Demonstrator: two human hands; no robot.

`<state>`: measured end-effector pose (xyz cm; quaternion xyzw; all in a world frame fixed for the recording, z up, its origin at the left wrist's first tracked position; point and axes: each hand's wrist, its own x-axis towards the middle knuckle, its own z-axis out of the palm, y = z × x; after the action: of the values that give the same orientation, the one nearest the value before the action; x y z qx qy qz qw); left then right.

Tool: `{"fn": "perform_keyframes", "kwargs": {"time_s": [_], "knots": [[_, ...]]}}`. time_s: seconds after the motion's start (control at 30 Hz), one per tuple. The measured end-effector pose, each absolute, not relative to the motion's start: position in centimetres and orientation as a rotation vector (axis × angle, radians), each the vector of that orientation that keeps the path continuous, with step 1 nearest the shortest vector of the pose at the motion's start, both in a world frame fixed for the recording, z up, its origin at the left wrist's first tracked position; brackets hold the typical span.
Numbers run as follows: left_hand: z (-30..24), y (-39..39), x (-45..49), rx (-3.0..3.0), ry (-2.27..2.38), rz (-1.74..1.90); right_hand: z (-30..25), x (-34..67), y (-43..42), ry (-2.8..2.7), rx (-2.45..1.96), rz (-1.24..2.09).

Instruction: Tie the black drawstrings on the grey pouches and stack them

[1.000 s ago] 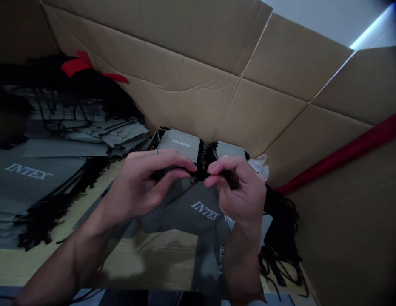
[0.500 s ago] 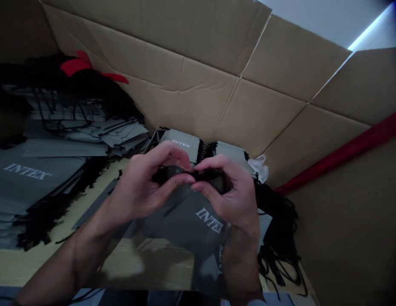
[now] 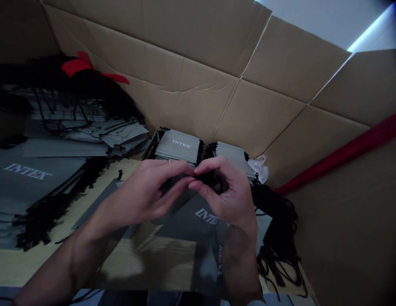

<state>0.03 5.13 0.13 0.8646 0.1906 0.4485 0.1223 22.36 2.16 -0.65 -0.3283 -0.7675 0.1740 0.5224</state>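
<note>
My left hand (image 3: 153,187) and my right hand (image 3: 226,187) meet at the fingertips over the middle of the table. Each is closed in a pinch, thumb against index finger, on the dark upper edge of a grey drawstring bag (image 3: 181,212). Black cord shows dimly inside the curl of my right hand; most of the gripped part is hidden by fingers and shadow. Just below my right hand lies grey fabric with white INTEX lettering (image 3: 206,216); whether it belongs to the held bag I cannot tell.
Stacked grey bags (image 3: 28,170) with black cord ends fill the left side. Two smaller stacks, one lettered bag pile (image 3: 177,144) and another pile (image 3: 231,154), stand at the back. Black cords (image 3: 277,229) hang at right. Cardboard walls (image 3: 185,63) surround the table (image 3: 153,267).
My left hand's fingers have flattened and lowered, with its index finger now straighter. The grey fabric beneath it has shifted, baring more table. My right hand stays nearly in place.
</note>
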Motion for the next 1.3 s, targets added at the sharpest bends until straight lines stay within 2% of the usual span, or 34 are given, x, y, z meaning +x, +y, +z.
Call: {"fn": "perform_keyframes", "kwargs": {"time_s": [0.2,0.4,0.73,0.83,1.03,1.3], "knots": [[0.7,5.1,0.0,2.494,0.483,1.091,-0.7,22.2,2.2,-1.8,-0.755,0.539],[1.0,4.7,0.1,2.305,0.298,1.15,-1.1,21.9,2.5,-1.704,-0.546,0.847],[0.8,4.3,0.0,2.093,0.183,1.214,-2.2,20.3,2.8,-1.448,-0.326,1.132],[0.8,4.4,-0.3,2.2,0.277,1.244,-1.7,20.8,2.9,-1.512,-0.417,1.052],[0.4,4.8,-1.1,2.404,0.505,1.386,0.2,22.1,1.7,-1.53,-0.695,0.649],[0.0,5.1,-0.5,2.511,0.464,1.552,0.4,21.9,1.0,-1.552,-0.736,0.576]]}}
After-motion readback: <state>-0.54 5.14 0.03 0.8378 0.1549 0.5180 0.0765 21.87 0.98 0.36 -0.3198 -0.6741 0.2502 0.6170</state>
